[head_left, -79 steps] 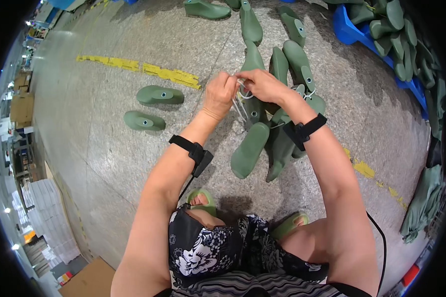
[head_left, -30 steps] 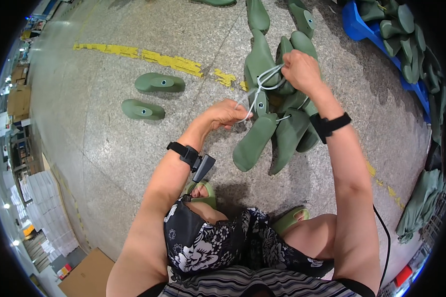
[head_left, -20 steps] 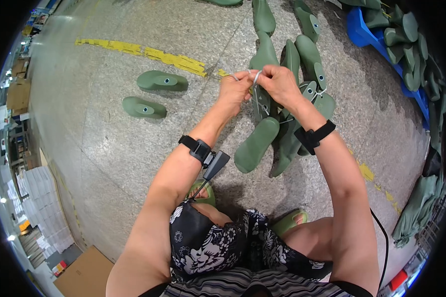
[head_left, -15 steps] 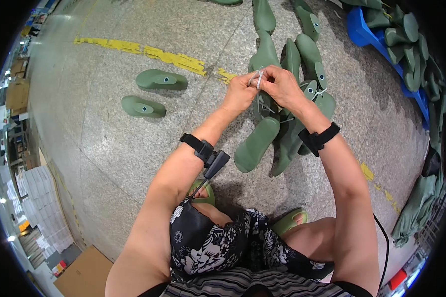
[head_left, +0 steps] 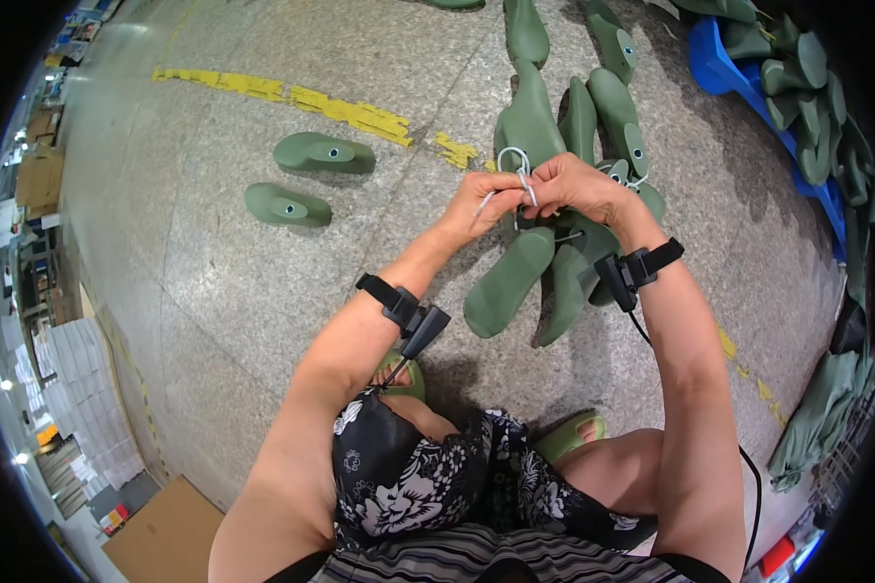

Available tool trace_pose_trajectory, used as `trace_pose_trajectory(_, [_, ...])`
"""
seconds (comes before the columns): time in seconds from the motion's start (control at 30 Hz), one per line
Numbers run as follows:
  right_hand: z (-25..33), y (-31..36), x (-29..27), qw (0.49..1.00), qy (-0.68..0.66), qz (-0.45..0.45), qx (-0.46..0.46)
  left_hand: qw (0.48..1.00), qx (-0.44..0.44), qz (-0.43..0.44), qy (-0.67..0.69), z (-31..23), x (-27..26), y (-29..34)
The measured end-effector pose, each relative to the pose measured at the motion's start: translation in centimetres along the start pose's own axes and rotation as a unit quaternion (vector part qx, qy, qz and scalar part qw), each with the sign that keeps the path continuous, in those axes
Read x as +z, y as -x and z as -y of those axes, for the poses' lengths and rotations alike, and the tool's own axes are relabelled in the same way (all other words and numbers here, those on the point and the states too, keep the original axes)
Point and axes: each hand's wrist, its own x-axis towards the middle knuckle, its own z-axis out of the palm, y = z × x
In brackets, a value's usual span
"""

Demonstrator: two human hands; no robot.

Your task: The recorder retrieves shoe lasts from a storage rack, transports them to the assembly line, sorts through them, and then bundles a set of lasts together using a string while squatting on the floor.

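Observation:
My left hand and my right hand meet above a cluster of green shoe lasts, both with fingers pinched on a white cord. A loop of the cord stands up between the hands, and a loose end sticks out by the left fingers. Just below them, one shoe last lies with its flat sole up. Beside it is another shoe last, tilted and partly under my right hand. White cord also runs among the lasts by my right wrist; my hands hide part of it.
Two separate shoe lasts lie on the speckled floor at left, near a worn yellow line. More lasts stretch away beyond my hands. At right a blue tray borders a heap of lasts. A flat cardboard piece lies lower left.
Both hands have come down slightly toward me and the right. The cord now forms a larger upright loop between them, with a loose end showing at the left hand.

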Motion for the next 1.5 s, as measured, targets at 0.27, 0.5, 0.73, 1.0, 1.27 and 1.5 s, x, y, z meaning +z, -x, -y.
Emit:
trace_pose_trajectory(0.27, [0.5,-0.9,0.3,0.997,0.057,-0.052,-0.030,0.986,0.084,-0.096,-0.103,0.5,-0.1,0.9])
trace_pose_trajectory(0.5, [0.3,-1.5,0.1,0.989,0.046,-0.122,-0.072,0.984,0.016,-0.158,-0.080,1.1,0.4,0.3])
trace_pose_trajectory(0.73, [-1.9,-5.4,2.8,0.885,0.366,-0.210,-0.198,0.982,-0.060,-0.155,-0.093,2.5,-1.2,1.6])
trace_pose_trajectory(1.0, [-0.2,-3.4,4.3,0.941,0.178,-0.256,-0.135,0.963,-0.059,-0.158,0.211,6.4,-2.1,-1.0])
trace_pose_trajectory(1.27, [0.4,-4.0,4.7,0.934,0.192,-0.269,-0.137,0.964,-0.042,-0.167,0.201,6.3,-2.8,-0.9])
trace_pose_trajectory(1.5, [1.3,-2.9,1.2,0.898,0.353,-0.256,-0.054,0.979,-0.087,-0.014,0.186,4.5,-3.3,-5.2])
